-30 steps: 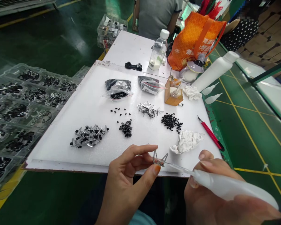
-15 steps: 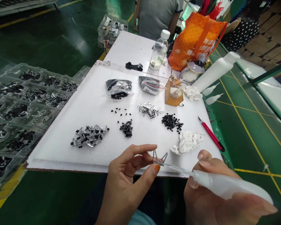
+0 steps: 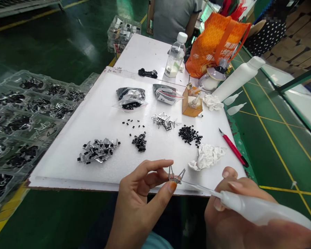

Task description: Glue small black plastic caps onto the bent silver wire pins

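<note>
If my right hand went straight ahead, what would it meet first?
Probably the metal wire piece pinched in your left hand: the thin tip of the white squeeze bottle in your right hand points at it, though depth is unclear.

Crumpled cloth (image 3: 206, 157) blocks the right hand (image 3: 238, 211); black parts (image 3: 139, 142) lie beyond the left hand (image 3: 142, 204).

The floor (image 3: 272, 166) is green and glossy, with a pale glare (image 3: 85, 45) at the far left, and carries yellow marking lines (image 3: 279, 155). A white counter (image 3: 145, 52) extends forward through the centre. A metal rack (image 3: 20, 8) stands upper left; stacked cardboard sheets (image 3: 300, 41) lie upper right.
</note>
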Motion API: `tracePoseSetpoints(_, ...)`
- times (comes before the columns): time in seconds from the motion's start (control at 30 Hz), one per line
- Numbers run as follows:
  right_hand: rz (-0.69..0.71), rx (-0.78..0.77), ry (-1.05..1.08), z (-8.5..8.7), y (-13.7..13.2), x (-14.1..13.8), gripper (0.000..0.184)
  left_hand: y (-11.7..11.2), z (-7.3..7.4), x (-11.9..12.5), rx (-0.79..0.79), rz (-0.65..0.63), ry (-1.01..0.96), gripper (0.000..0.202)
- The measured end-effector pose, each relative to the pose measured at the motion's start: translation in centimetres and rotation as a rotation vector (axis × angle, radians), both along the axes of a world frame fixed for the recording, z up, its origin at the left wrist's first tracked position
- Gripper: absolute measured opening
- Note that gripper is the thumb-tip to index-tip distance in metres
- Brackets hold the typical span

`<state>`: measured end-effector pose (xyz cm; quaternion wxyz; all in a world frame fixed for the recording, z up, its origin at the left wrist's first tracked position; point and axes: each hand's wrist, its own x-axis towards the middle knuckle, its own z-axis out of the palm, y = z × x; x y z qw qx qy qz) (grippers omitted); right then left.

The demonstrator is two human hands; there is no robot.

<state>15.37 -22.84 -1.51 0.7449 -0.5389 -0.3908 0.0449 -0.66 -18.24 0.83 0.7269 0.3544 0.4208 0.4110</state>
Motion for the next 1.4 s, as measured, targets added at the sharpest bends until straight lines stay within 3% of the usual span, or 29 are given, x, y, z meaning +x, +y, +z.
tracePoseSetpoints(0.17, -0.091, 0.019, 0.068, 0.7, -0.4, 0.7, 0.054, 0.2, 0.2, 0.0, -0.009, 0.016, -0.002, 0.022)
tracePoseSetpoints(0.4, -0.003, 0.011, -0.006, 1.0, 0.0, 1.4, 0.062, 0.3, 0.3, 0.2, -0.017, 0.047, 0.0, 0.021)
tracePoseSetpoints(0.63, -0.028, -0.013, -0.013, 1.0, -0.2, 0.8, 0.056, 0.4, 0.2, 0.2, 0.01, 0.049, 0.007, 0.022)
tracePoseSetpoints(0.8, 0.016, -0.022, 0.007, 1.0, -0.2, 0.8, 0.06, 0.3, 0.4, 0.2, -0.02, 0.056, 0.013, 0.023)
tracePoseSetpoints(1.03, -0.026, -0.017, 0.004, 0.7, -0.1, 0.9, 0.061, 0.3, 0.6, 0.3, -0.024, 0.091, 0.021, 0.021)
tracePoseSetpoints(1.2, -0.016, -0.022, 0.086, 0.6, -0.3, 1.1, 0.065, 0.3, 0.3, 0.2, 0.0, 0.053, 0.011, 0.023)
tracePoseSetpoints(1.4, 0.03, 0.002, -0.008, 0.6, -0.2, 1.2, 0.064, 0.3, 0.1, 0.1, 0.008, 0.063, 0.009, 0.023)
